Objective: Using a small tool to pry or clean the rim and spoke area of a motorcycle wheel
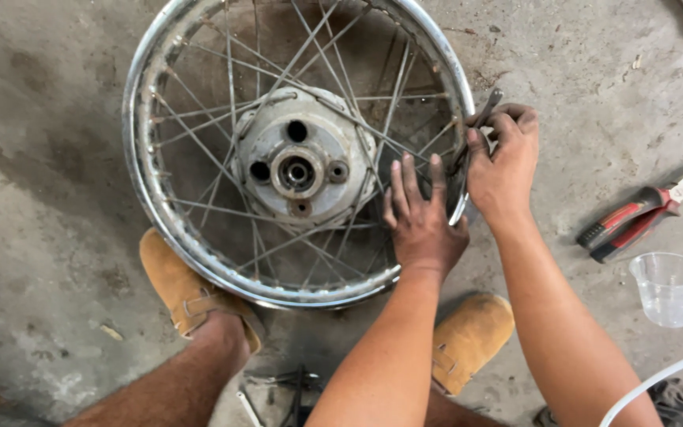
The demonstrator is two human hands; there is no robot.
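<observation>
Wheel [298, 150]: flat on the concrete floor between my feet.
My left hand [423, 221]: palm down, fingers spread on the spokes.
My right hand [503, 162]: fingers clamped on a spoke wrench [484, 111] at the rim.

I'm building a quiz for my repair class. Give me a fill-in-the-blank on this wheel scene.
1. The left hand lies flat on the wheel's ____.
2. The right hand holds a small wrench at the wheel's ____.
3. The red-handled pliers lie on the floor beside a clear plastic ____.

Missing words: spokes; rim; cup
</observation>
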